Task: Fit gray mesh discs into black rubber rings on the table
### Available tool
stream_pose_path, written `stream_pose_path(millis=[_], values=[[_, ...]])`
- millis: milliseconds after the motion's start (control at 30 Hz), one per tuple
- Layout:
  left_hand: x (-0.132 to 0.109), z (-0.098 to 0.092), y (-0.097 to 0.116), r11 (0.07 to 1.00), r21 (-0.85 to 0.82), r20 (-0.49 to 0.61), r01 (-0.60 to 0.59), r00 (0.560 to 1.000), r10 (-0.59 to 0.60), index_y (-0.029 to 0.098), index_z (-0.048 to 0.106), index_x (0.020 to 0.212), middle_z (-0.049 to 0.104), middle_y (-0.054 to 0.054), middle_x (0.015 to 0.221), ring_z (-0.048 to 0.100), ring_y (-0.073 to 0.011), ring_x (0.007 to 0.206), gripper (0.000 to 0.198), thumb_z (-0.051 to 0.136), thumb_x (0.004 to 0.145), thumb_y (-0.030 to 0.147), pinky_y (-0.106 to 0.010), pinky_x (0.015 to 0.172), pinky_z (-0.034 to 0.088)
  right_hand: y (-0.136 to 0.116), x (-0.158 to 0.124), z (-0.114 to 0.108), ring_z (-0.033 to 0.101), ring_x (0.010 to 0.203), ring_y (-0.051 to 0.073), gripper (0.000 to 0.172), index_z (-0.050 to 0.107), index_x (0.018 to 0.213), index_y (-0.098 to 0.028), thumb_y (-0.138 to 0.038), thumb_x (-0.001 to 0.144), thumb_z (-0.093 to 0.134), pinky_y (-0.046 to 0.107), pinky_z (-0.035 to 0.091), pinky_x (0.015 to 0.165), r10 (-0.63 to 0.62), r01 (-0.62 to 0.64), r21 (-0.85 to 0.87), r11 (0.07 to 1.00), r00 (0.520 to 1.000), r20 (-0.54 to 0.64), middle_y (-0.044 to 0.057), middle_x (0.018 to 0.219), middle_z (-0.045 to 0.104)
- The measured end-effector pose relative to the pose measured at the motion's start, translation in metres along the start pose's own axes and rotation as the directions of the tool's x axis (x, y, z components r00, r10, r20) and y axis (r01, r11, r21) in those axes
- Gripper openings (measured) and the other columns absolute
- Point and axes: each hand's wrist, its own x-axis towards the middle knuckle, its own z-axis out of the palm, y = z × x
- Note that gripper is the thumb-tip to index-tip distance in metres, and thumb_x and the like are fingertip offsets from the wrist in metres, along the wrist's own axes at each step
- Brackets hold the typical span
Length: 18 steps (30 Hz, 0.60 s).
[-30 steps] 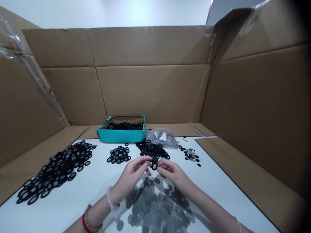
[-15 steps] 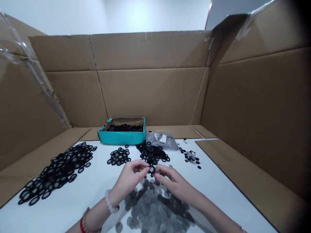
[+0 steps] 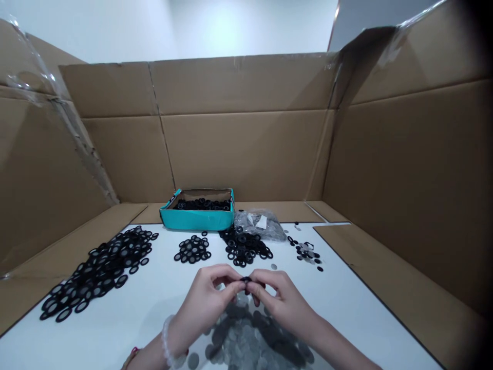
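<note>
A small black ring (image 3: pixel 245 279) is pinched between my two hands, tilted so that mostly its edge shows. My left hand (image 3: pixel 215 289) grips its left side with thumb and fingertips. On its right side the fingertips of my right hand (image 3: pixel 275 293) are closed. Whether a disc sits inside the ring is hidden. Below my hands lies a spread of translucent grey discs (image 3: pixel 246 341) on the white table (image 3: pixel 154 318). Just beyond them is a heap of black rings (image 3: pixel 246 246).
A teal box (image 3: pixel 196 220) of black rings stands at the back, beside a clear plastic bag (image 3: pixel 262 224). Ringed discs form a large pile (image 3: pixel 102 267) at left and a small one (image 3: pixel 192 249) nearer the middle. Scattered pieces (image 3: pixel 307 252) lie right. Cardboard walls (image 3: pixel 246 154) surround the table.
My hands have moved slightly closer to me with the ring. It has tipped from facing me to nearly edge-on. The view has shifted a little.
</note>
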Motion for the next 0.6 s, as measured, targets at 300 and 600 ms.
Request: stream_pose_path(millis=[300, 600], values=[[-0.024, -0.006, 0.012, 0.974, 0.183, -0.018, -0.132, 0.99, 0.137, 0.017, 0.063, 0.069, 0.063, -0.002, 0.069, 0.057, -0.0162, 0.068, 0.01, 0.057, 0.077, 0.019, -0.023, 0.064, 0.043, -0.022, -0.009, -0.002, 0.047, 0.062, 0.015, 0.03, 0.045, 0.063, -0.019, -0.028, 0.092, 0.041, 0.026, 0.035, 0.057, -0.175, 0.189, -0.119, 0.975, 0.977, 0.118, 0.001, 0.063, 0.047], [-0.003, -0.052, -0.017, 0.864, 0.442, 0.067, -0.24, 0.97, 0.235, 0.02, 0.065, 0.088, 0.067, -0.004, 0.085, 0.061, -0.0164, 0.077, 0.021, 0.045, 0.087, 0.023, -0.026, 0.073, 0.047, -0.03, -0.01, 0.009, 0.049, 0.065, 0.014, 0.023, 0.049, 0.074, -0.019, -0.021, 0.093, 0.037, 0.027, 0.035, 0.066, -0.131, 0.249, -0.512, 0.822, 0.958, 0.254, 0.0, 0.07, 0.057]])
